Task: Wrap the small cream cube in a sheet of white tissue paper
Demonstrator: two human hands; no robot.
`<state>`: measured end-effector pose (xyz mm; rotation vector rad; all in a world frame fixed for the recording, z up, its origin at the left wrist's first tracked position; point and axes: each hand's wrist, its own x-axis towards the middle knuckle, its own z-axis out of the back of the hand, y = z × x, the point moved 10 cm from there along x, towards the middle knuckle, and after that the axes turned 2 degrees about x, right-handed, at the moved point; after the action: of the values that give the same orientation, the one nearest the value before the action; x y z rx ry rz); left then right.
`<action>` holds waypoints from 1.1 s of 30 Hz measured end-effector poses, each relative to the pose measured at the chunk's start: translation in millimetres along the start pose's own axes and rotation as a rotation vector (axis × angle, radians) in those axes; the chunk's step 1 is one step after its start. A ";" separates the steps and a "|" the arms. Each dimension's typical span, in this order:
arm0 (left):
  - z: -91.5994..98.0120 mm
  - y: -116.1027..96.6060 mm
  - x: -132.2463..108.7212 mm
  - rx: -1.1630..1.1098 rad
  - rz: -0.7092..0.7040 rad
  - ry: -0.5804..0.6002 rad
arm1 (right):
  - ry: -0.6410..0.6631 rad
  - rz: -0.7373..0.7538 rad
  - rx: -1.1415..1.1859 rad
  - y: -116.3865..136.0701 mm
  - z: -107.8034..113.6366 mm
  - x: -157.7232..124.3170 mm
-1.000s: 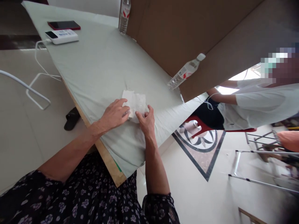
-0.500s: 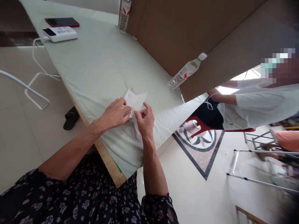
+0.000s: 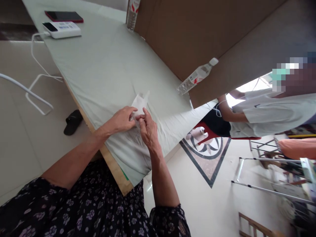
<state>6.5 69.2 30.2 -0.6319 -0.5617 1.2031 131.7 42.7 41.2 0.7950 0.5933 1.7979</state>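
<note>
A small white sheet (image 3: pixel 140 101), thin and partly see-through like tissue or film, lies creased on the pale green cloth near the table corner. Its upper right part stands up in a fold. At its lower left edge, my left hand (image 3: pixel 123 119) has its thumb and fingers bent round and closed on it. From the right, my right hand (image 3: pixel 148 130) pinches the sheet's lower part, with the fingertips of both hands almost meeting. The sheet's lower end is partly hidden by my fingers.
A brown cardboard panel (image 3: pixel 182 36) stands across the table, with water bottles (image 3: pixel 197 77) beside it. A white power bank (image 3: pixel 63 30) with a cable and a phone (image 3: pixel 64 16) lie at the far left. Beyond the panel sits another person (image 3: pixel 266 108). A black slipper (image 3: pixel 73 122) is on the floor.
My right hand has shifted left, closer to my left hand. The sheet's raised right flap has narrowed and folded inward. The view has turned slightly.
</note>
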 end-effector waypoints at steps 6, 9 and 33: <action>-1.1 2.2 0.1 -0.083 0.127 0.019 | 0.146 0.082 -0.178 7.0 -4.3 3.3; -0.9 0.9 0.6 0.008 0.170 -0.024 | 0.194 0.111 -0.121 7.3 -5.6 7.1; -8.4 -26.1 -4.7 0.383 0.079 0.100 | 0.186 -0.461 0.466 -85.2 -17.9 89.9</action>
<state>28.4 57.4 42.4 -0.3868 -0.2133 1.3022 148.4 155.8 -9.8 0.7225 1.2406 1.3269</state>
